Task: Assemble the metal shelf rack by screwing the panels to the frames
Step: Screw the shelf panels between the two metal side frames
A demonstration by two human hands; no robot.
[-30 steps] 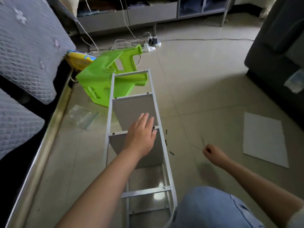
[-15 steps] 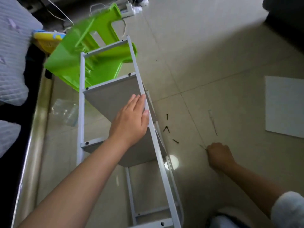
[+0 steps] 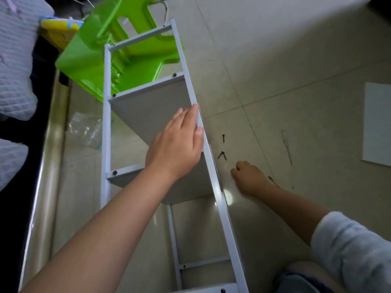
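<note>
Head view, looking down on a tiled floor [image 3: 285,60], with the metal shelf rack [image 3: 106,123] lying lengthwise as the landmark; its two grey panels [image 3: 148,108] sit between the white frame rails, dark screw heads showing at their left ends. The left hand [image 3: 177,144] lies flat with straight fingers on the rack's right rail [image 3: 220,199], over the nearer panel; it presses rather than grasps. The right hand [image 3: 248,178] rests on the floor just right of that rail, fingers curled under; what it holds, if anything, cannot be told. Loose black screws [image 3: 222,155] lie on the floor between the rail and the right hand; a thin screwdriver [image 3: 287,148] lies further right of the rack, and a white sheet [image 3: 376,125] beyond it. A green plastic stool [image 3: 88,58] lies under the rack's far end; a clear plastic bag [image 3: 85,130] lies left of the rack.
</note>
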